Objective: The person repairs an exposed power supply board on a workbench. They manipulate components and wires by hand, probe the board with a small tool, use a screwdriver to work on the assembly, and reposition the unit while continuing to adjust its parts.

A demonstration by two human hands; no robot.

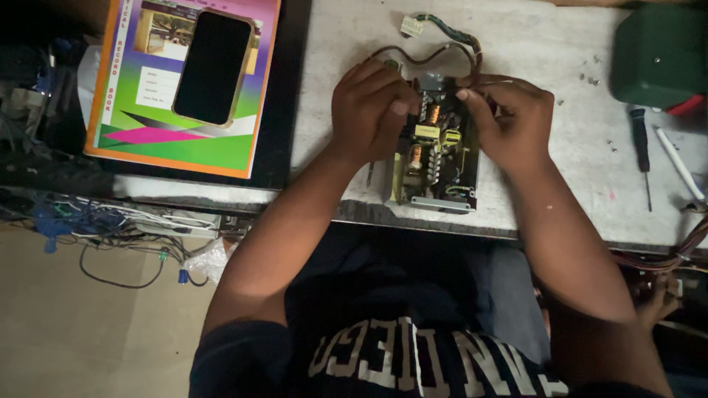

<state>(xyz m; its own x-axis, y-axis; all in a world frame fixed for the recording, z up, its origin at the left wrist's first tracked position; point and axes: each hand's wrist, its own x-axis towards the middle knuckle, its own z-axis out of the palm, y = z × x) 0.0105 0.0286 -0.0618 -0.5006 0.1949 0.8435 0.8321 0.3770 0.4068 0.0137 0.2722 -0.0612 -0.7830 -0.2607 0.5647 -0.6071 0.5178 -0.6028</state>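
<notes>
We see a seated person at a pale worktable (560, 191), both hands on an open power supply board (435, 158) lying near the table's front edge. The left hand (369, 110) curls over the board's left side, fingers bent against its components. The right hand (509, 121) pinches what may be a thin wire at the board's upper right; the dim view leaves it uncertain. A brown cable loop (420, 53) rises behind the board. A screwdriver (641, 151) lies well to the right, a dark phone (214, 66) rests on a colourful book (147, 133) at left.
</notes>
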